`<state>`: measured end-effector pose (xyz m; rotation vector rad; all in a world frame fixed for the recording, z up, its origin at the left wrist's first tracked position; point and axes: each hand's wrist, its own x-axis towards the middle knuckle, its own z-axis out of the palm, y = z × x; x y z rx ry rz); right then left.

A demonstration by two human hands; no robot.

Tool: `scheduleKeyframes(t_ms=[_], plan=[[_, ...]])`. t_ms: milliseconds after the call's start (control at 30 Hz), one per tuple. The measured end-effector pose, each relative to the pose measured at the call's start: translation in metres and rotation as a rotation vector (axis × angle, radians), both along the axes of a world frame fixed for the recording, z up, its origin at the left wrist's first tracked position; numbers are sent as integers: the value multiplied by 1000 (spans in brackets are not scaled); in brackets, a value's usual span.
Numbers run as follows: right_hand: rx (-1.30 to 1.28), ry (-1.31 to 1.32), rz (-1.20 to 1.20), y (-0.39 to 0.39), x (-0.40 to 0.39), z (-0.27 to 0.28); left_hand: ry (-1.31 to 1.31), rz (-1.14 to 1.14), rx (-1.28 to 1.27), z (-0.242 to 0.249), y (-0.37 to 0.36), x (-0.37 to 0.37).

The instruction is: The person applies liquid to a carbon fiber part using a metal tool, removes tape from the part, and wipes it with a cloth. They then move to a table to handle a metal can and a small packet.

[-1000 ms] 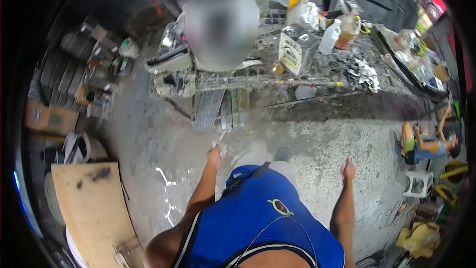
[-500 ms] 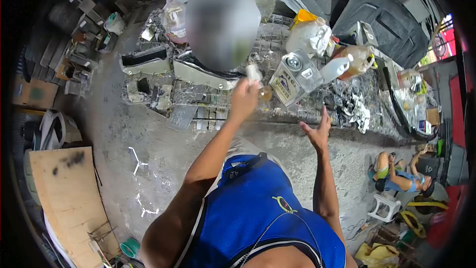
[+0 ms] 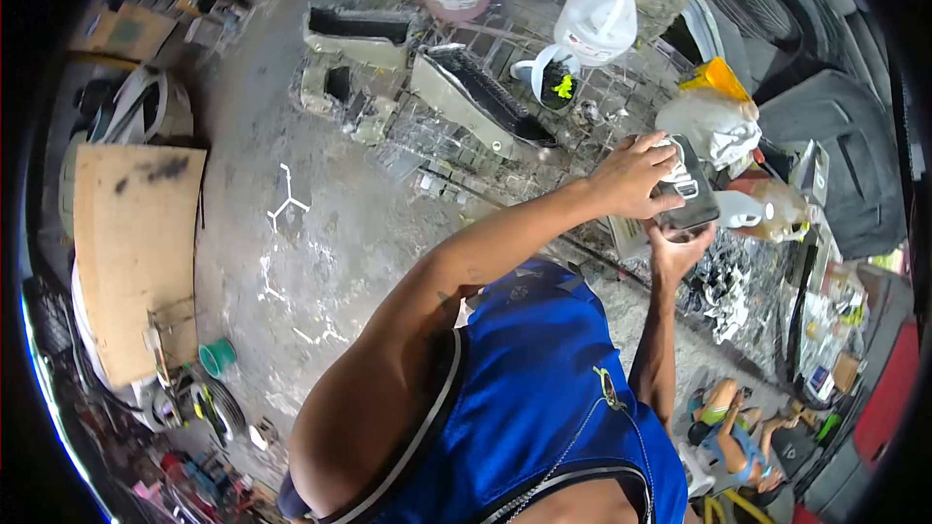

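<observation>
A rectangular metal can [image 3: 697,202] is tilted over the near edge of the cluttered work table [image 3: 466,160]. My left hand [image 3: 633,175] lies over its top, fingers bent around the cap and handle area. From the near side, my right hand [image 3: 682,250] grips the can's lower part. Left of the can is a white-rimmed cup [image 3: 555,80] with dark contents and a yellow-green patch. A clear plastic jug [image 3: 597,24] is just beyond the cup. Whether the can's cap is on is hidden by my fingers.
Grey moulded parts [image 3: 476,102] sit on the table's left side. Beyond the can are a white bag [image 3: 714,126] and an amber jug [image 3: 777,209]. Crumpled foil-like scraps [image 3: 723,286] lie at the right. Another person [image 3: 743,442] is low at the lower right.
My left hand has moved right from the small white item onto the can. My right hand has come up onto it. The can is off its earlier spot and tilted; the view has swung left.
</observation>
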<state>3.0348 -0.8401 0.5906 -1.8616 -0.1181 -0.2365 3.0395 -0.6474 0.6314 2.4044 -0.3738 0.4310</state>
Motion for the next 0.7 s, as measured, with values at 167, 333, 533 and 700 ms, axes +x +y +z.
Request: scheduleKeyframes(t_ms=[167, 333, 533, 700], plan=[[-603, 33, 31, -4, 9, 108, 145, -23, -386, 4, -7, 1], [-957, 168, 131, 6, 10, 145, 587, -186, -766, -14, -16, -11], [-1161, 75, 246, 18, 4, 136, 576, 24, -883, -45, -36, -44], [-1212, 211, 260, 39, 3, 136, 911, -103, -942, -29, -5, -51]])
